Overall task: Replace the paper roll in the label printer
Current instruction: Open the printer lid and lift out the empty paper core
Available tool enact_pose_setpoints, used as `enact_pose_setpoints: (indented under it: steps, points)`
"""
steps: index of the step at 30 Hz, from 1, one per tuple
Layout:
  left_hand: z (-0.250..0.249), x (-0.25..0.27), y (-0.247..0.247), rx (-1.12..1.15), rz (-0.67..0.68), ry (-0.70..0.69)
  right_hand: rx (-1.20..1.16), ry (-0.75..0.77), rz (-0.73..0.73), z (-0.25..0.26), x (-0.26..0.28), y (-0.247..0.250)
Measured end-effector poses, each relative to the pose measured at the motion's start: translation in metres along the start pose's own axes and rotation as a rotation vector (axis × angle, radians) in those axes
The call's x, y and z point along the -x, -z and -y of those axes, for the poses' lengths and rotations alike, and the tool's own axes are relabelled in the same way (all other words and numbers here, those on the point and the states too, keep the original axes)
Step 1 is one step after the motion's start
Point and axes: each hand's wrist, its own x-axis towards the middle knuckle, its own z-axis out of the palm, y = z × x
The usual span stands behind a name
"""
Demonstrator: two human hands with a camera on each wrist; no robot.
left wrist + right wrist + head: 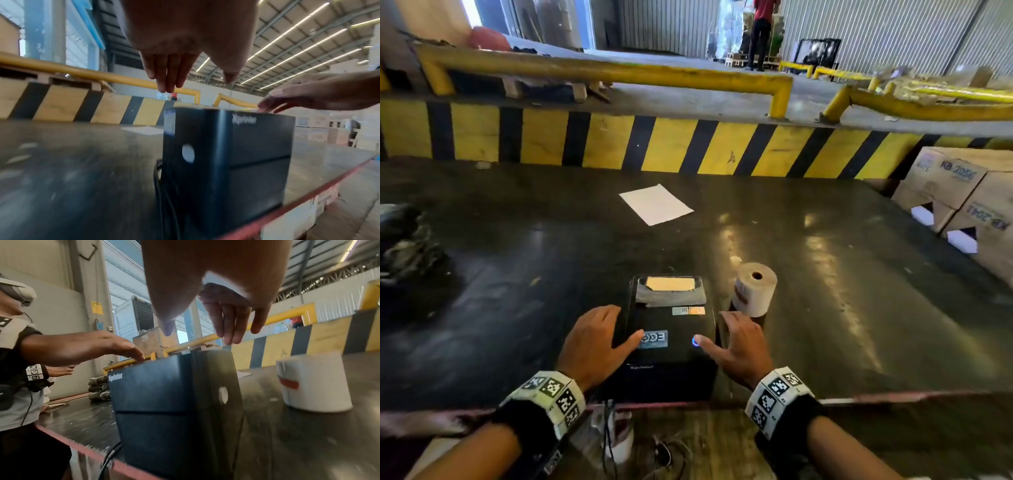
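Observation:
The black label printer (pixel 674 325) stands at the table's front edge, lid down, with a tan patch showing through its top window (pixel 670 284). My left hand (pixel 595 342) lies over its left top edge with straight fingers and the thumb on the lid. My right hand (pixel 743 346) is spread over the right edge, thumb tip at the blue lit button (pixel 694 341). The wrist views show the printer (pixel 226 154) (pixel 164 402) below loosely straight fingers (pixel 168 74) (pixel 230 321). A white paper roll (pixel 755 291) (pixel 314 386) stands upright just right of the printer, apart from both hands.
A white sheet (pixel 655 204) lies mid-table. Cardboard boxes (pixel 962 198) are stacked at the right, and a dark bundle (pixel 404 246) lies at the left. A yellow-and-black striped barrier (pixel 619 144) backs the table. Cables (pixel 607 438) hang below the red front edge (pixel 893 397).

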Motion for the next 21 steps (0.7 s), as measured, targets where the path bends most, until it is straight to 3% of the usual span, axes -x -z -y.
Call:
enact_pose_setpoints:
  steps: [5,10,14,21]
  points:
    - [0.018,0.028,-0.03,0.171,0.116,0.147,-0.205,-0.178,0.098,-0.019,0.01,-0.029]
    - [0.021,0.033,-0.044,0.502,0.192,0.315,-0.415,-0.18,0.039,-0.022,0.02,-0.044]
    - [0.01,0.037,-0.047,0.715,0.215,0.342,-0.471,-0.174,0.006,-0.023,0.025,-0.049]
    - [0.004,0.04,-0.05,0.798,0.197,0.381,-0.52,-0.178,-0.069,-0.026,0.029,-0.057]
